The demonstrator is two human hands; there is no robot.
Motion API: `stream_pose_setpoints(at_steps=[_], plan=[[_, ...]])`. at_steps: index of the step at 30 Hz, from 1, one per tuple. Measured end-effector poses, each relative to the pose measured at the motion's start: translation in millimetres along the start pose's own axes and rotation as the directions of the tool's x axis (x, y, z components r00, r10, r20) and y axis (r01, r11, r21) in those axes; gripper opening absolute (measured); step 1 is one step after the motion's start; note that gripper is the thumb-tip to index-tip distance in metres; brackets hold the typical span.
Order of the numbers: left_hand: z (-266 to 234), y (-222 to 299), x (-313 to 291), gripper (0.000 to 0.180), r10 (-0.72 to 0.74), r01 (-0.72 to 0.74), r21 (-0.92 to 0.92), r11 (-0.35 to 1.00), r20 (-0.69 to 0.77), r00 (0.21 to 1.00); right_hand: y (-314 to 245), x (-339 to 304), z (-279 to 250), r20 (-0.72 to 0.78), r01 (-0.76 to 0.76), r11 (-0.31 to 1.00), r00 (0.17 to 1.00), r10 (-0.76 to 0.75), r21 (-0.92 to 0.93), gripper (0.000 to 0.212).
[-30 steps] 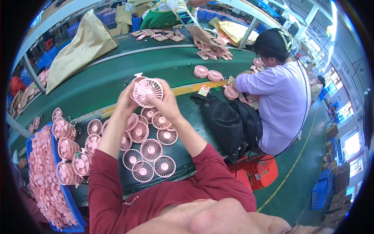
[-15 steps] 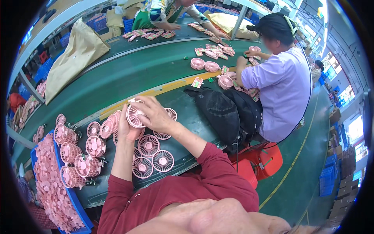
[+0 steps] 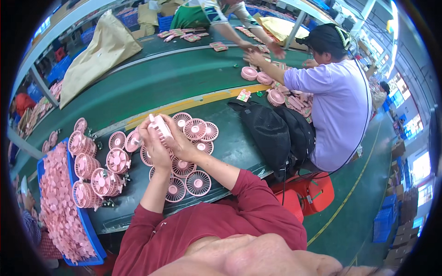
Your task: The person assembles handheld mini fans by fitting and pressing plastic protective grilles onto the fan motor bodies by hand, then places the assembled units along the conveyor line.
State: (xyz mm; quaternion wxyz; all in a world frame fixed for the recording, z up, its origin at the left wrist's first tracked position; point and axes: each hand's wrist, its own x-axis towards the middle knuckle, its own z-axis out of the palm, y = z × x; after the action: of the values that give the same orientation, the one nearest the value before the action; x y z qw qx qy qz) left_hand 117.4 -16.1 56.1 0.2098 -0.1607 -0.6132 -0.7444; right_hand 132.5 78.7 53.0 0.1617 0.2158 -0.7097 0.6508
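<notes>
A pink fan head [image 3: 160,128] is tilted on its edge between my two hands, above the dark green tabletop. My left hand [image 3: 154,148] wraps round its near left side. My right hand [image 3: 179,139] presses on the right side, so much of the fan head is hidden by fingers. Loose round pink fan grilles lie under and around my hands, among them a front grille [image 3: 198,183] and a far grille [image 3: 195,129]. To the left, several assembled fan heads [image 3: 107,182] stand together, some with small green parts and wires at their sides.
A blue crate [image 3: 86,230] heaped with small pink plastic pieces [image 3: 60,198] stands at the left. Behind the table runs a green conveyor belt [image 3: 152,78]. A black bag [image 3: 269,131] lies to the right, beside a person in a lilac top [image 3: 336,101]. Red stools [image 3: 317,195] stand below.
My hands have turned the fan head from its grille face onto its edge. The person in lilac now reaches across the belt, near the reaching hands of the person opposite.
</notes>
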Motion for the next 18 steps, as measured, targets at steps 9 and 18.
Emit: stream_pose_setpoints(at_steps=[9, 18], plan=[[-25, -17, -1, 0.029, -0.173, 0.176, -0.033, 0.984, 0.072, 0.982, 17, 7, 16, 0.055, 0.068, 0.998, 0.996, -0.067, -0.014, 0.093], [-20, -34, 22, 0.031, 0.246, -0.232, 0.307, 0.923, -0.006, 0.969, 66, 13, 19, -0.015, -0.297, 0.866, 0.944, 0.331, 0.403, 0.061]])
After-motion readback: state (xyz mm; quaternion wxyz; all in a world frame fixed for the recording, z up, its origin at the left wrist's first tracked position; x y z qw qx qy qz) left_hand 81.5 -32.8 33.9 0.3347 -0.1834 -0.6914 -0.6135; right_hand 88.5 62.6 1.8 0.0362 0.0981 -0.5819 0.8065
